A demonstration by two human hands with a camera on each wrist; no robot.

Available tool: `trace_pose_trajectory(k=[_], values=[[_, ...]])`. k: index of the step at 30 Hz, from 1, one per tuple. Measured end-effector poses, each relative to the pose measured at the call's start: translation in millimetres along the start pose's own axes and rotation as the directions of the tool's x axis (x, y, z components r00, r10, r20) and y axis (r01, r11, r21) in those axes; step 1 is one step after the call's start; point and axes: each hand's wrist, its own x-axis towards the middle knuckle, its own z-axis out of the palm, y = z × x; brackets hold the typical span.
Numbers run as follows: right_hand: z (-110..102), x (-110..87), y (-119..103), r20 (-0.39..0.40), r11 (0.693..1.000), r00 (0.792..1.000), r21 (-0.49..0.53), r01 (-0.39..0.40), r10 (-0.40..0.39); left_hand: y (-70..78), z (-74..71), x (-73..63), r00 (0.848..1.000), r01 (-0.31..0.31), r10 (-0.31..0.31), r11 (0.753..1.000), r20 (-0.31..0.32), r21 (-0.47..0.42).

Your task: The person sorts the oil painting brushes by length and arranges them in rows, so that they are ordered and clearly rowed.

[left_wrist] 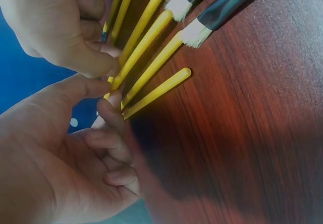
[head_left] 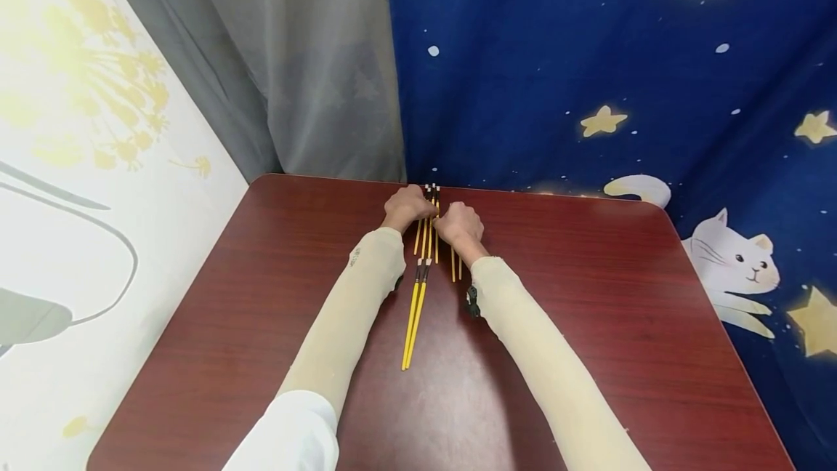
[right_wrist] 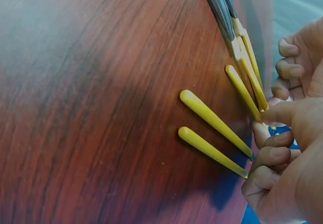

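Several paintbrushes with yellow handles, dark collars and pale bristles lie side by side near the table's far edge, bristles pointing away. My left hand reaches in from the left; its thumb and forefinger pinch a yellow handle in the left wrist view. From the right, my right hand pinches a handle between thumb and forefinger, its other fingers curled. The hands' fingertips nearly meet, hiding parts of the brushes. Two more handles extend from beneath the right hand.
Two paintbrushes lie together nearer me, their bristles close to the other handles' ends. The reddish-brown table has rounded far corners. A blue star-patterned curtain and a grey curtain hang behind it; a white patterned surface stands left.
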Motion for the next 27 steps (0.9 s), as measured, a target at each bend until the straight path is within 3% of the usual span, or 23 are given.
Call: trace_pose_trajectory(k=[13,17,23,27], values=[[-3.9,-9.0,-7.7,-0.029,1.000,1.000,0.000,0.008,-0.008,2.4,0.0,0.9,1.000,-0.004,0.005,1.000,-0.022,0.017],[-4.2,-9.2,-5.5,-0.065,0.998,0.997,0.017,0.053,-0.051,1.1,-0.4,2.7,1.000,-0.018,0.018,1.000,-0.024,-0.002],[-3.1,-6.2,-1.5,-0.139,0.987,0.981,0.058,0.147,-0.138,-4.4,-6.0,-4.7,0.997,-0.045,0.040,0.996,-0.071,-0.073],[-7.6,-6.0,4.2,-0.179,0.981,0.971,0.085,0.175,-0.158,-7.2,-6.3,-5.9,0.995,-0.089,0.079,0.982,-0.066,-0.164]])
